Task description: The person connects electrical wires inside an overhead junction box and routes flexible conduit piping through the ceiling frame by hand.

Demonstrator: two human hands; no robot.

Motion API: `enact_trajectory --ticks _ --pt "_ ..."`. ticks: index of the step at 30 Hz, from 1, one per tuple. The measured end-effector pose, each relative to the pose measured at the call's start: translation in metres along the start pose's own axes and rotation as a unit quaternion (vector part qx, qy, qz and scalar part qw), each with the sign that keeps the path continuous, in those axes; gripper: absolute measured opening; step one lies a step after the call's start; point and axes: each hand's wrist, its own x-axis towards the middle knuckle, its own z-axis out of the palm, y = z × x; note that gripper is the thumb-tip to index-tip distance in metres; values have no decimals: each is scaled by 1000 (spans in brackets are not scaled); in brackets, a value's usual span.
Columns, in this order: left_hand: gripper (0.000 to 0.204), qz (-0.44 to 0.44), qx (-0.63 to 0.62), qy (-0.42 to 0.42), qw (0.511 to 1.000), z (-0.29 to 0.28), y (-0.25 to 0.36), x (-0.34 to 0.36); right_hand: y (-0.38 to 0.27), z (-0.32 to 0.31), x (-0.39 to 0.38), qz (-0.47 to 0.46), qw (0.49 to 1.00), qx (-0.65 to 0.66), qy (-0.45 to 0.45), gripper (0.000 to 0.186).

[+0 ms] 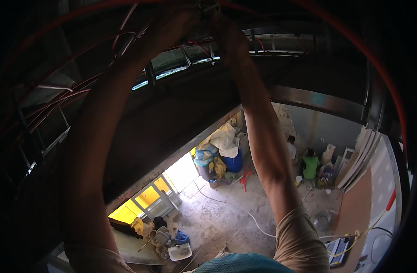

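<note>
- Up at the top edge of my head view, there's the left hand (185,19) and the right hand (229,37), close together in deep shadow, fingers too dark for me to read!
- Right by them I catch a pale looped thing (210,7), too dim to name.
- A thick red cable (385,75) arcs overhead on the right, outside a metal beam (299,97).
- Far below, on the floor (213,218): a blue barrel (233,162), a white basin (180,252), a pale cord (250,213) snaking across.
- And I've two people down there, a green shirt (310,167) near a white one (292,150)!
</note>
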Motion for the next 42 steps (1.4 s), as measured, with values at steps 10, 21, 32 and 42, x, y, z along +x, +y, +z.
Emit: enact_trajectory --ticks 10,21,32,42 --pt "19 146 198 59 968 4 -39 18 11 2 12 27 998 -39 -32 27" --pt "19 85 158 35 983 9 -36 20 4 -1 8 118 990 57 -53 22" --pt "18 177 143 110 967 10 -67 29 5 11 5 146 987 68 -16 16" --pt "17 178 252 80 948 6 -41 22 0 10 9 191 971 138 -41 15"
